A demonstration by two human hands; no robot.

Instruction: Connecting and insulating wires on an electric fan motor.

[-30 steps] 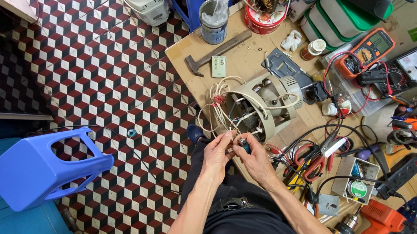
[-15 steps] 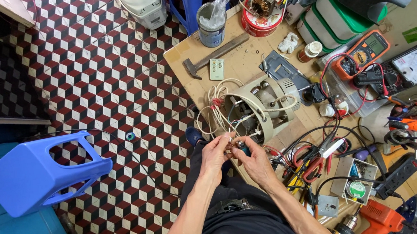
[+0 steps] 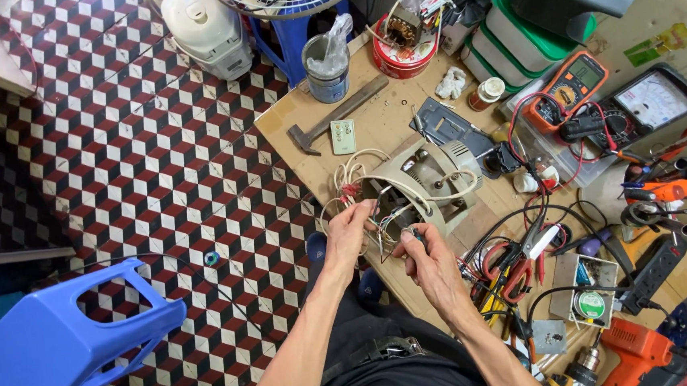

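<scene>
A beige fan motor housing [image 3: 431,180] lies on the wooden workbench [image 3: 379,122], with a bundle of thin coloured wires [image 3: 377,215] spilling from its near side. My left hand [image 3: 349,231] pinches some of these wires at the bench's near edge. My right hand [image 3: 427,260] is closed on a small dark part at the end of the wires, just right of the left hand. Both hands are a few centimetres apart in front of the housing.
A hammer [image 3: 330,123], grey tin [image 3: 327,73], red tin [image 3: 402,52], two multimeters [image 3: 574,88], pliers [image 3: 518,265], a power strip [image 3: 651,272] and an orange drill [image 3: 636,350] crowd the bench. A blue plastic stool [image 3: 64,341] lies tipped on the tiled floor.
The view has shifted a little. My hands stay at the wires in front of the motor housing, fingers working slightly.
</scene>
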